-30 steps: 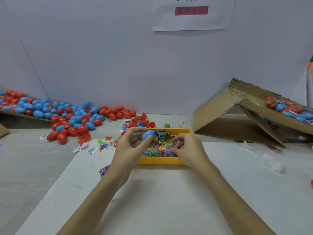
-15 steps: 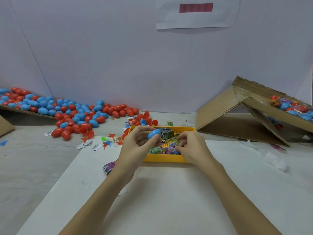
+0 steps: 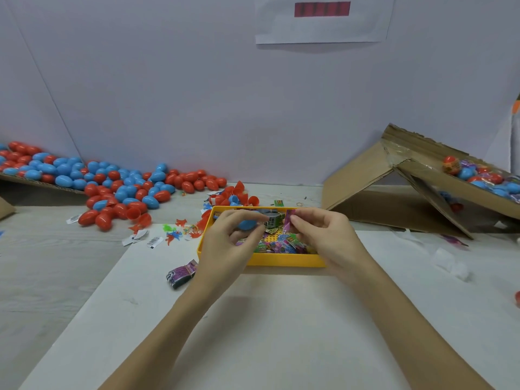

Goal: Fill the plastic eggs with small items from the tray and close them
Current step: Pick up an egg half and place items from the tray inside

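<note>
Table [image 3: 281,333] surface, nearest the viewer, with both forearms reaching toward the yellow tray [image 3: 281,260], the landmark here. Just left of the tray lies a small banded bundle of packets [image 3: 182,274]. Over the tray, the left hand [image 3: 228,243] curls its fingers round a blue egg [image 3: 247,224], held above the tray's left part; whether the egg is whole or a half cannot be told. The right hand [image 3: 323,237] pinches a small purple packet [image 3: 289,220] between thumb and forefinger, just beside the egg. The step in hand appears to be filling: packet picked, not yet inside. The next move likely calls for bringing packet to the egg's opening, pushing it in, then pressing the halves together. Beyond the tray to the left lies a heap of red and blue eggs [image 3: 112,190]; beyond to the right, a cardboard box [image 3: 422,192] holding more eggs.
</note>
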A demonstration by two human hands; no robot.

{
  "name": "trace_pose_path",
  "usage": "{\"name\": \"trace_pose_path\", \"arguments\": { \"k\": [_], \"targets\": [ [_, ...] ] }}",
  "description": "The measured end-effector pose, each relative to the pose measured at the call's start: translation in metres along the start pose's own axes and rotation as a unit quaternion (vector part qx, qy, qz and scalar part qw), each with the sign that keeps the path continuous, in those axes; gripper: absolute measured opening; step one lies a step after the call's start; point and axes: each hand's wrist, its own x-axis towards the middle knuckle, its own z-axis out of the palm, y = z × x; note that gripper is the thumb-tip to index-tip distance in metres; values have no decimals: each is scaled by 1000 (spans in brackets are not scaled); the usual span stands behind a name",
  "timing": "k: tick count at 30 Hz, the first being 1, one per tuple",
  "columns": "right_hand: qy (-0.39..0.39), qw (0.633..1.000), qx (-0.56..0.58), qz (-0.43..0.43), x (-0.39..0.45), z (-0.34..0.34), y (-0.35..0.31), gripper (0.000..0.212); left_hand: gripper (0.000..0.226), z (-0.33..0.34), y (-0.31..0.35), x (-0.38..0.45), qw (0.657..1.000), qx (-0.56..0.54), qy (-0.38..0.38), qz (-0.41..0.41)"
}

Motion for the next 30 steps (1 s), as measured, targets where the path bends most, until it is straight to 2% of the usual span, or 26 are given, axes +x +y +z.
{"name": "trace_pose_path", "arguments": {
  "k": [4, 8, 11, 14, 16, 19, 22, 26, 30],
  "targets": [
    [-100, 990, 87, 55, -6, 7, -5, 15, 19, 4, 3, -3, 1000, 9, 11, 5],
    [-131, 987, 82, 46, -9, 11, -6, 15, 16, 1, 2, -2, 1000, 23, 11, -1],
    [-153, 984, 87, 36, -12, 14, -7, 25, 14, -1, 2, -1, 999, 19, 26, -14],
    [-94, 994, 51, 12, -12, 17, -5, 22, 12, -2, 3, -2, 999, 7, 40, -13],
    [-55, 998, 36, 15, -13, 18, -4, 19, 12, -1, 6, -2, 1000, -13, 21, -19],
    [-7, 1000, -15, -1, -13, 15, -5, 16, 28, -2, 9, -2, 998, -46, -25, -26],
    [39, 998, -50, -30, -13, 11, -8, 18, 42, -1, 11, -2, 995, -80, -40, -33],
    [64, 989, -119, -57, -13, 8, -8, 21, 37, 0, 10, -3, 998, -35, -46, 1],
    [52, 987, -136, -75, -14, 10, -8, 19, 35, 0, 7, -4, 997, 23, -54, 42]
  ]
}}
